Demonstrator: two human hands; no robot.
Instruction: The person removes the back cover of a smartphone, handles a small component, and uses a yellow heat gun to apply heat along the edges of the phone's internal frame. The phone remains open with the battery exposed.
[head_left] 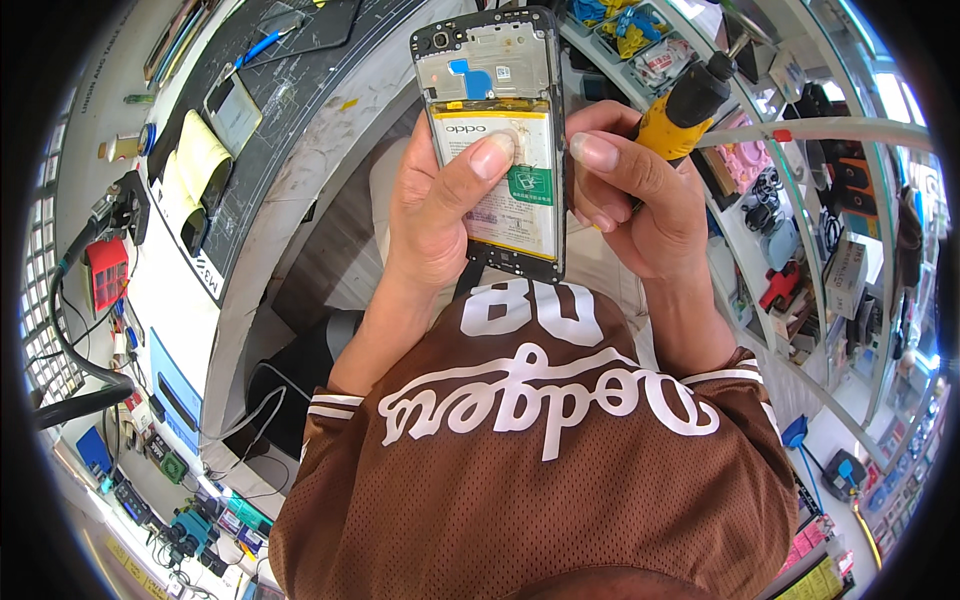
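Observation:
An opened smartphone [490, 85] is held up before me, its inner frame showing. My left hand [437, 200] grips it from the left, thumb pressed on the white battery [470, 220] that fills most of the frame. The battery has yellow edges and a green label [531, 183]. Above it a blue sticker [472, 80] lies on the metal plate. My right hand [650, 195] is closed round a tool with a thick yellow-and-black handle [680, 115], which slants up to the right. Its thumb tip is beside the phone's right edge. The tool's working end is hidden.
To the left, a curved desk bears a dark work mat [300, 100], a blue pen-like tool [265, 47], a yellow sheet [193, 160] and a black flexible arm [85, 360]. Glass shelves [800, 260] with boxes and parts stand at right. A red item [106, 272] lies at far left.

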